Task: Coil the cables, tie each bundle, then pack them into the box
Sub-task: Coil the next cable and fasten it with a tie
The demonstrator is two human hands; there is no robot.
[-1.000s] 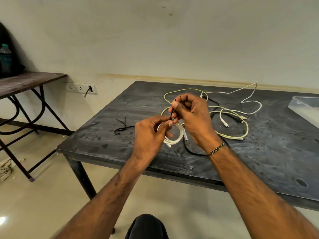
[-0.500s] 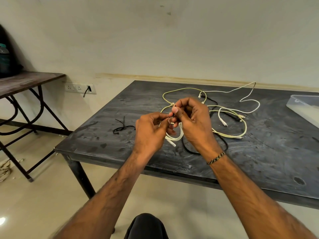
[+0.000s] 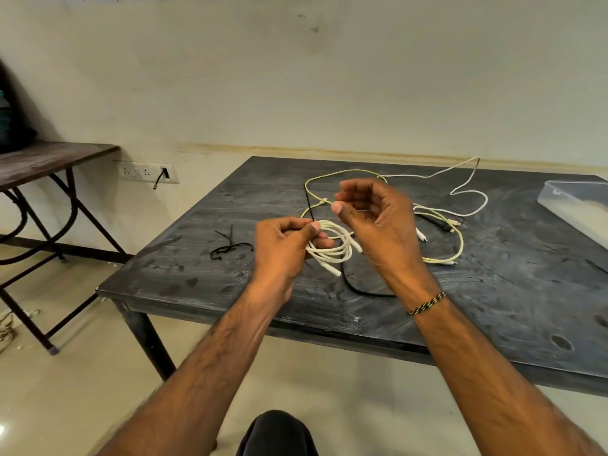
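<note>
While left hand (image 3: 283, 248) pinches small coiled white braided cable (image 3: 332, 246) above near edge of dark scuffed counter (image 3: 204, 268), thin black tie cord (image 3: 309, 205) stands up from its grip, likely held taut for knotting; right hand (image 3: 371, 218) just beyond coil, fingers loosely curled, holding nothing visible; clear plastic box (image 3: 575, 209) far right of coil, open surface between
</note>
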